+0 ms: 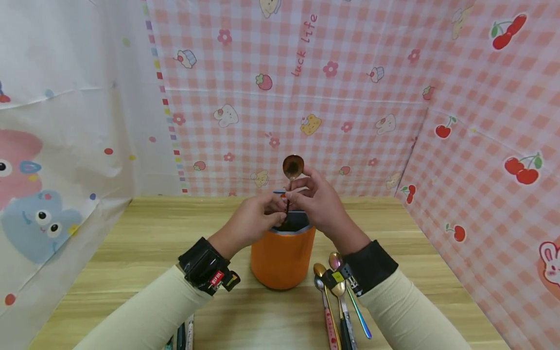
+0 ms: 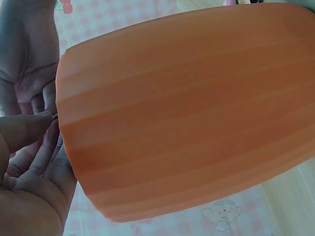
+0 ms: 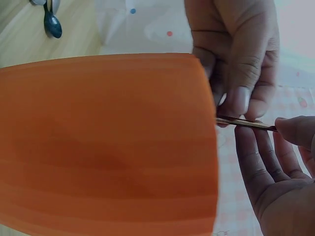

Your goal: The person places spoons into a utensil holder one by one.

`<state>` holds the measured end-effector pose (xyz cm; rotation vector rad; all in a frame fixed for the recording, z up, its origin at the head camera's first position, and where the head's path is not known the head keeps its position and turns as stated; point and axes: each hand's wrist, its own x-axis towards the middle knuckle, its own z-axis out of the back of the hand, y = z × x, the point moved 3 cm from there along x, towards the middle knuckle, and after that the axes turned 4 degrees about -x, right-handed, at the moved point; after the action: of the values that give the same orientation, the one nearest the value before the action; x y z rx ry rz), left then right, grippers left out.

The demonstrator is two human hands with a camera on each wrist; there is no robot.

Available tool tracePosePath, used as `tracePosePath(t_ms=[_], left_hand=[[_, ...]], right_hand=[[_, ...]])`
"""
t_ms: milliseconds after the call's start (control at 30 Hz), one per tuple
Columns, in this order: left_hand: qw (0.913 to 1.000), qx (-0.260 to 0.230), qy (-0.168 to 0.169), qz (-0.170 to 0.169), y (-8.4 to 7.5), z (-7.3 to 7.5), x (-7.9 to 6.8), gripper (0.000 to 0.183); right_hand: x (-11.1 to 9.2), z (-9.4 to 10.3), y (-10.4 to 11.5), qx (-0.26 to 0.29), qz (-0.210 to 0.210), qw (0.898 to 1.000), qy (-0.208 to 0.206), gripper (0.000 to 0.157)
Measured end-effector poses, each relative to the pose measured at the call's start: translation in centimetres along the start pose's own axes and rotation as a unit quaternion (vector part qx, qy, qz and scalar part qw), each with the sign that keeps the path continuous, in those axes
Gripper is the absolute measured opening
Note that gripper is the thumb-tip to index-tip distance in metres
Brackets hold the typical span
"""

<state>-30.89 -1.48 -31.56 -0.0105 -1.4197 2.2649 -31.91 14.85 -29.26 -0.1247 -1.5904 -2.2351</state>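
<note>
A spoon (image 1: pixel 293 166) with a dark golden bowl stands upright, bowl up, over the mouth of an orange ribbed container (image 1: pixel 282 262). My right hand (image 1: pixel 325 209) pinches its handle below the bowl. Lower down, at the container's rim, my left hand (image 1: pixel 251 218) pinches the handle too. In the right wrist view, the thin handle (image 3: pixel 246 123) runs between both hands, and the container wall (image 3: pixel 108 147) hides its end. The left wrist view is mostly filled by the container (image 2: pixel 187 108), with fingers (image 2: pixel 24 132) beside its rim.
Several spoons (image 1: pixel 342 289) with coloured handles lie on the wooden table (image 1: pixel 144 262) at right, partly under my right wrist. More handles (image 1: pixel 189 333) show beside my left forearm. Behind stands a pink checked cloth (image 1: pixel 280 112). A small blue and red item shows at the container's back rim.
</note>
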Motion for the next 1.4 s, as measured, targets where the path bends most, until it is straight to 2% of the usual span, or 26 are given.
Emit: tracePosePath(t_ms=[200, 433, 567, 833, 1033, 1200, 1400], left_hand=[[0.9999, 0.002, -0.009, 0.011, 0.0, -0.1, -0.1, 0.006], [0.9996, 0.002, -0.021, 0.018, 0.0, 0.0, -0.2, 0.005], [0.9995, 0.003, -0.027, 0.013, -0.1, 0.1, -0.3, 0.004], [0.9996, 0.0, -0.028, 0.007, -0.1, 0.2, -0.5, 0.006], [0.9995, 0.007, -0.03, -0.004, -0.2, 0.4, -0.6, 0.007], [0.9993, 0.013, -0.034, -0.01, -0.7, 1.0, -1.0, 0.013], [0.9991, 0.012, -0.035, -0.022, -1.2, 2.3, -1.8, 0.021]], right_hand=[[-0.3, -0.4, -1.4, 0.003, -0.019, 1.0, 0.008, 0.069], [-0.5, -0.8, -2.2, 0.003, -0.003, 1.0, 0.028, 0.044], [-0.6, -1.0, -2.3, -0.009, 0.001, 0.999, 0.034, 0.04], [-0.4, -0.8, -1.6, -0.05, 0.006, 0.999, 0.016, 0.039], [0.1, -0.5, -0.5, -0.074, 0.025, 0.997, 0.0, 0.036], [0.3, -0.2, 0.9, -0.096, 0.051, 0.994, -0.02, 0.032], [0.2, -0.5, 2.3, -0.089, 0.072, 0.993, -0.028, 0.028]])
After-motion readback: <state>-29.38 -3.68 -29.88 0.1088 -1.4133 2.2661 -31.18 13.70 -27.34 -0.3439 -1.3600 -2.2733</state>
